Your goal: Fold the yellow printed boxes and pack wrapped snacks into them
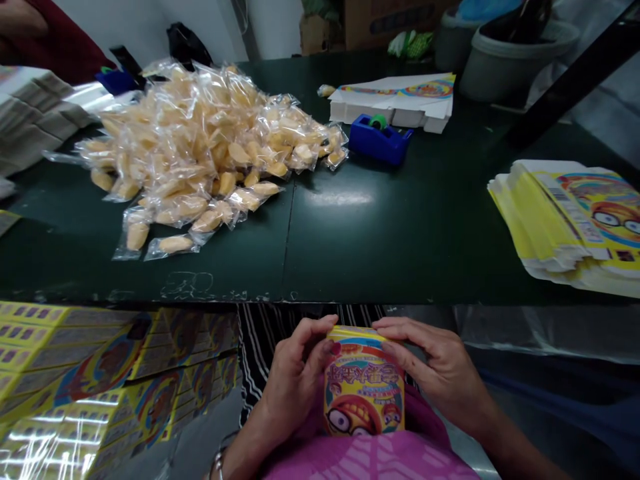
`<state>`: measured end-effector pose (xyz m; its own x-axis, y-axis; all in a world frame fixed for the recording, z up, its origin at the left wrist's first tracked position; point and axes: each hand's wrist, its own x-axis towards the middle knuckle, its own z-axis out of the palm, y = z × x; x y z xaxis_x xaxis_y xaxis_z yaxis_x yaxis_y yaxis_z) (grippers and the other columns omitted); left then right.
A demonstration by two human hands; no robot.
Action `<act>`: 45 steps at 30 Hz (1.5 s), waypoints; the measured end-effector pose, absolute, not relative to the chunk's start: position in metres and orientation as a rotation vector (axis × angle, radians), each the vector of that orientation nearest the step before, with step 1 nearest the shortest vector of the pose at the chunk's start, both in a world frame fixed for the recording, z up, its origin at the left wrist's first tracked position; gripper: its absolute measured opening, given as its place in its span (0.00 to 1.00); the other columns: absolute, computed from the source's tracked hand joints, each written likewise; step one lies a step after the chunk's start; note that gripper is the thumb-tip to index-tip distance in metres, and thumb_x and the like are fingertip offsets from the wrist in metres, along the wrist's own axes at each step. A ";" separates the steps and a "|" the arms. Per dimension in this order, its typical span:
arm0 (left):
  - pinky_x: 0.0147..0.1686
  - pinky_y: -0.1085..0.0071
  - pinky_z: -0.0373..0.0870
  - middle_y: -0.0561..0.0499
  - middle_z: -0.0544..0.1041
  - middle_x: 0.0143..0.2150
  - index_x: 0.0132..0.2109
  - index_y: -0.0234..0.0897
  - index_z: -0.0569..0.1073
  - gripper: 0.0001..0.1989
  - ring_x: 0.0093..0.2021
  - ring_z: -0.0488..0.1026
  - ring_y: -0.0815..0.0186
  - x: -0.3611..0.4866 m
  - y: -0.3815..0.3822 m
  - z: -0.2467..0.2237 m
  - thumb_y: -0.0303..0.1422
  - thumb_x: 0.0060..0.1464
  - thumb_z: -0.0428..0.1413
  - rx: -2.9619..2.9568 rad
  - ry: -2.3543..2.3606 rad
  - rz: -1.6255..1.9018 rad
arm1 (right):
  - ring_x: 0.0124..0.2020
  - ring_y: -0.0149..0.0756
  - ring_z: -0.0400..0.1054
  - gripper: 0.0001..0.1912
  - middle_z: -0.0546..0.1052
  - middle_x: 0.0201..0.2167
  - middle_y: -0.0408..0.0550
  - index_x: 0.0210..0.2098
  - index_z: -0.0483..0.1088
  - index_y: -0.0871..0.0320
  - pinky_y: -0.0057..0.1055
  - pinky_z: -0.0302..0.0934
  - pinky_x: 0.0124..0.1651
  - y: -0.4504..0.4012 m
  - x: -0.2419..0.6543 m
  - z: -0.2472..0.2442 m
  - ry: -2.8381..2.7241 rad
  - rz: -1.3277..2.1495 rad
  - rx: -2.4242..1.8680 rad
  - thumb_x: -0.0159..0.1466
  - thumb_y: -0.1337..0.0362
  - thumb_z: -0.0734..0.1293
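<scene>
Yellow printed carton [363, 390] stands upright in the person's lap area, below the near edge of the dark green table [400, 247]; its cartoon face looks toward the camera, and its lower part seems to lean on the pink shirt [370, 460]. Both hands are together on it: the left hand [295, 380] clamps one side and the right hand [430, 363] clamps the other, with the fingers of each curving over the top end. This grip seems to keep the carton steady and leaves the top end within reach of the fingers; the table edge stands just beyond it, so nothing blocks the hands there.

On the table, a large heap of clear sachets [200, 160] with pale yellow pieces inside lies left of the middle; one loose sachet [326, 90] lies apart near the far edge, beside white-backed flat cartons [393, 100]. A blue tape dispenser [380, 139] sits just in front of these, and a stack of flat yellow carton blanks [565, 213] lies at the right edge; they are within reach, it seems. Below the near edge at left, shrink-wrapped cartons [100, 373] are stacked; a co-worker's hand [15, 17] shows at the far left corner.
</scene>
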<state>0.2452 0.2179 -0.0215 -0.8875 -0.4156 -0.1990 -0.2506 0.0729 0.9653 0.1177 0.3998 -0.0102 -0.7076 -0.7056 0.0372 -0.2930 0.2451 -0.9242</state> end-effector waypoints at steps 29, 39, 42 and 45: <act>0.40 0.73 0.74 0.47 0.82 0.41 0.38 0.39 0.81 0.12 0.41 0.77 0.62 0.155 0.179 0.008 0.42 0.54 0.59 0.568 -2.042 -1.897 | 0.43 0.40 0.75 0.08 0.80 0.39 0.49 0.32 0.78 0.55 0.35 0.70 0.46 0.357 0.049 0.005 1.758 -1.998 -0.636 0.57 0.57 0.74; 0.30 0.71 0.75 0.48 0.81 0.37 0.33 0.36 0.80 0.18 0.33 0.77 0.60 0.140 0.138 -0.002 0.44 0.37 0.69 0.860 -1.548 -2.251 | 0.54 0.43 0.68 0.18 0.73 0.53 0.60 0.51 0.69 0.63 0.41 0.64 0.54 0.292 -0.122 0.035 2.361 -1.804 -0.596 0.69 0.58 0.59; 0.30 0.68 0.75 0.48 0.80 0.35 0.32 0.36 0.80 0.19 0.32 0.77 0.58 0.127 0.136 -0.007 0.43 0.34 0.71 0.832 -1.543 -2.344 | 0.58 0.48 0.63 0.21 0.68 0.58 0.60 0.57 0.65 0.63 0.46 0.61 0.57 0.266 -0.199 0.036 2.539 -1.692 -0.526 0.66 0.62 0.67; 0.30 0.69 0.75 0.48 0.80 0.34 0.31 0.35 0.80 0.19 0.33 0.77 0.58 0.121 0.139 -0.012 0.44 0.33 0.71 0.822 -1.583 -2.319 | 0.54 0.47 0.66 0.21 0.71 0.54 0.54 0.54 0.67 0.61 0.50 0.61 0.56 0.248 -0.227 0.020 2.615 -1.527 -0.548 0.63 0.64 0.71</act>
<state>0.1210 0.1387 -0.0117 -0.8208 -0.4706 -0.3239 -0.1302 -0.3980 0.9081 -0.2266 0.2481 0.0204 -0.9347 -0.3339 0.1221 -0.2705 0.4450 -0.8537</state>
